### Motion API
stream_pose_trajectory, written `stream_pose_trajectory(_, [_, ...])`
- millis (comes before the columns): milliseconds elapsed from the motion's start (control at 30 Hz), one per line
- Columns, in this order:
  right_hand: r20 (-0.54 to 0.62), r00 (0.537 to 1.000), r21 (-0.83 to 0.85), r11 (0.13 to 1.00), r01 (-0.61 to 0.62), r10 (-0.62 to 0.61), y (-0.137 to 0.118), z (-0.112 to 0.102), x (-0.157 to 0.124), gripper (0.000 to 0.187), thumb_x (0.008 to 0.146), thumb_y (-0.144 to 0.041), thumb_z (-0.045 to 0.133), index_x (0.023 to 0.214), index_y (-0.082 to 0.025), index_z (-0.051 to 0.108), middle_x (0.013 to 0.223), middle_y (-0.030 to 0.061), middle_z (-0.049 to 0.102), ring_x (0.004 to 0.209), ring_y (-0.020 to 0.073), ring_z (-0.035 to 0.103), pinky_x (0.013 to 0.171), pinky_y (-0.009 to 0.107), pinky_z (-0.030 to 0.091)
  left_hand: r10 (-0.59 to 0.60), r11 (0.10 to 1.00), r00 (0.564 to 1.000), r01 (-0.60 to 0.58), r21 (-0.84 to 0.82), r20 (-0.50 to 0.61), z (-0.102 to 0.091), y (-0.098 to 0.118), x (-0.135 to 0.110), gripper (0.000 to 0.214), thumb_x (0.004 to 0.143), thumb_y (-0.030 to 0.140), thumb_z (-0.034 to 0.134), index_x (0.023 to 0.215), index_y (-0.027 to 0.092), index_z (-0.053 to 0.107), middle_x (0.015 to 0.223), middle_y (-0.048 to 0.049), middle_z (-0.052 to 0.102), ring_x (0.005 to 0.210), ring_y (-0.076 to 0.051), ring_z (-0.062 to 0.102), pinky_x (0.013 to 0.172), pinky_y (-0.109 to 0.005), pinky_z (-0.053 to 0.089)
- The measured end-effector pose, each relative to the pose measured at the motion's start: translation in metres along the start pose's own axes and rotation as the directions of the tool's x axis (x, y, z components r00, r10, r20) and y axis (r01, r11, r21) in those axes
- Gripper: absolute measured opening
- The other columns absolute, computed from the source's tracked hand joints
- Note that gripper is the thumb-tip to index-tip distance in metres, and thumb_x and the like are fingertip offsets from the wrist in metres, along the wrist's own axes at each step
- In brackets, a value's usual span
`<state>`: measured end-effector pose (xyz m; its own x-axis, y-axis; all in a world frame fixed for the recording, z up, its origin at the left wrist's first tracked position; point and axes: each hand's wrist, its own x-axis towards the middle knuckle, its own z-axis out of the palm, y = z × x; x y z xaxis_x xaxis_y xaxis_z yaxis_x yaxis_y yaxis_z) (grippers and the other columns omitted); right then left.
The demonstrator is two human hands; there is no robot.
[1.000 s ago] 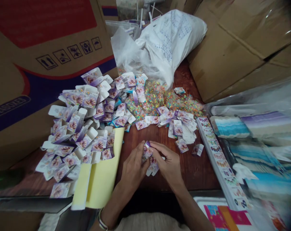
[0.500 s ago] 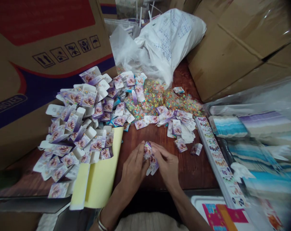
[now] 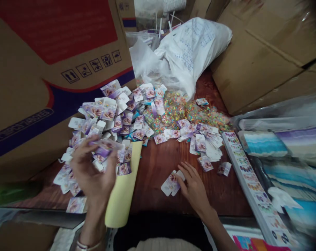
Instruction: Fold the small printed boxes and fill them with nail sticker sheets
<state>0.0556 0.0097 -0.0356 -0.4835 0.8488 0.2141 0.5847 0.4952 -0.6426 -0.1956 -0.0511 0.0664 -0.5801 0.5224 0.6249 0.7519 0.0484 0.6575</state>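
Observation:
My left hand is raised at the left, over the pile of small boxes. Between its thumb and fingers is a small purple-and-white box, blurred by motion. My right hand rests low on the table, its fingers stretched out. Its thumb and fingertips touch the edge of two overlapping flat cartons, printed purple and white. Beneath and behind my left hand is a heap of small folded boxes, several with flaps open. A yellow sheet lies under the heap's front edge.
A large cardboard box walls off the left; more cardboard stands at the right. Behind lie colourful little packets and a white sack. More flat cartons and a strip of printed cards lie right.
My hands have parted. The left moved left and up, carrying a small box over the heap; the right moved right, by the flat cartons now on the table. The view has shifted slightly.

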Motion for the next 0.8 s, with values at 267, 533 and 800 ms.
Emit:
stream_pose_trajectory(267, [0.061,0.998,-0.405,0.913,0.051,-0.029,0.009,0.029,-0.036,0.049,0.087,-0.049,0.038,0.117,-0.014,0.054,0.121,0.0177,0.055,0.111,0.0316,0.048,0.081,0.046,0.044,0.091,0.889,0.992,-0.119,0.443,0.083,-0.009,-0.074,0.007,0.019,0.076,0.027,0.061,0.09,0.015,0.053,0.113,-0.0141,0.056,0.114,-0.028,0.048,0.101,-0.051,0.028])
stream_pose_trajectory(533, [0.117,0.991,-0.451,0.893,0.002,0.057,-0.007,0.031,-0.033,0.037,0.089,-0.034,0.04,0.116,-0.014,0.054,0.12,0.0156,0.055,0.103,0.0305,0.05,0.077,0.043,0.043,0.115,0.887,0.989,-0.144,0.439,0.092,-0.003,-0.067,-0.004,0.026,0.076,0.026,0.062,0.099,0.017,0.053,0.125,-0.0163,0.047,0.122,-0.029,0.039,0.1,-0.049,0.03])
stream_pose_trajectory(800, [0.07,0.985,-0.451,0.886,-0.107,0.155,-0.015,0.03,-0.037,0.039,0.086,-0.037,0.047,0.117,-0.013,0.051,0.117,0.0162,0.055,0.103,0.0312,0.048,0.079,0.045,0.041,0.206,0.956,0.94,-0.253,0.152,0.272,0.018,-0.021,-0.062,0.025,0.077,0.016,0.061,0.101,0.019,0.054,0.11,-0.0102,0.058,0.105,-0.023,0.053,0.091,-0.041,0.042])
